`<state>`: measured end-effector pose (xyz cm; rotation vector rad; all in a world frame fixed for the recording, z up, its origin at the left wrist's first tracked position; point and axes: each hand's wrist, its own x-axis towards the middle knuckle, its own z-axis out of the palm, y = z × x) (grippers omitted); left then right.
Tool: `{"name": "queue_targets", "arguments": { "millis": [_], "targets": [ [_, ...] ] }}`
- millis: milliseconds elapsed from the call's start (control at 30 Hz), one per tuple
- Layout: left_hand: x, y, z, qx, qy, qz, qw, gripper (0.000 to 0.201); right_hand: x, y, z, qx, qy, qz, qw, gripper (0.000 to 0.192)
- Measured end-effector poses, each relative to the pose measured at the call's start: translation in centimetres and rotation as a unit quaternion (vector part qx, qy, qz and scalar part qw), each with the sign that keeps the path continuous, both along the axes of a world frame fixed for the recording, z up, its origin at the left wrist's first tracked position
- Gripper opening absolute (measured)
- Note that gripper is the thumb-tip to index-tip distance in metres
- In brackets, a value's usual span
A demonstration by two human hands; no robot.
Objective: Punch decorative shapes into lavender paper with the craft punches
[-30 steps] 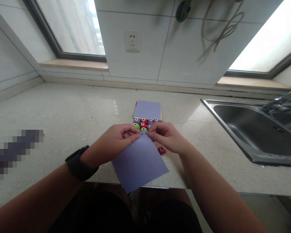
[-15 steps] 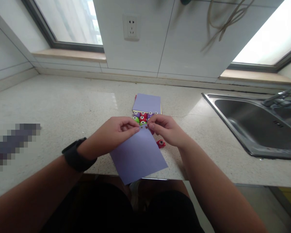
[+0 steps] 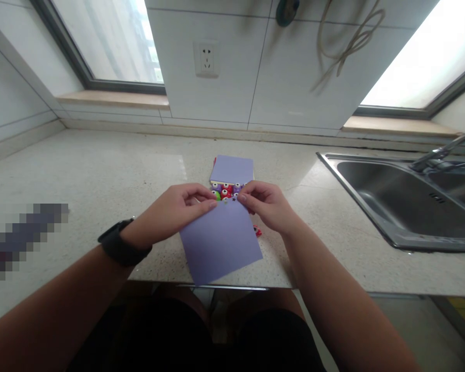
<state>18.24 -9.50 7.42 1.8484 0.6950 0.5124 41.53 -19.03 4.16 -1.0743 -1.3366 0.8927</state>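
Note:
A sheet of purple paper [image 3: 220,243] is held up between my hands, its near corner reaching over the counter's front edge. Small cut-out shapes show along its far edge. My left hand [image 3: 186,205] pinches the far left edge between thumb and fingers. At the far right corner, my right hand [image 3: 265,203] is closed on the paper, thumb against forefinger. Just beyond the sheet stand several small craft punches [image 3: 227,191] in red, green and purple, partly hidden by the paper and hands. One red punch [image 3: 258,231] lies below my right hand, half covered by the sheet.
A stack of coloured paper [image 3: 232,168], purple on top, lies behind the punches. To the right is a steel sink [image 3: 395,201] with a faucet [image 3: 430,159]. The speckled counter [image 3: 101,170] ends at a tiled wall with a socket [image 3: 206,59].
The paper has turned slightly and its near corner has risen a little. It now covers more of the loose red punch. Both hands keep their grip, and the camera view has shifted slightly.

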Motion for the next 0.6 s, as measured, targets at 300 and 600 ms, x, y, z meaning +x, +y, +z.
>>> {"name": "queue_targets", "arguments": {
  "millis": [300, 600],
  "targets": [
    [-0.5, 2.8, -3.7, -0.285, -0.169, -0.041, 0.942, 0.046, 1.2, 1.0, -0.4, 0.062, 0.086, -0.198, 0.975, 0.036],
    [-0.2, 3.9, -5.9, -0.238, -0.198, 0.048, 0.950, 0.037, 2.9, 1.5, -0.9, 0.061, 0.059, -0.224, 0.971, 0.028]
  ]
}}
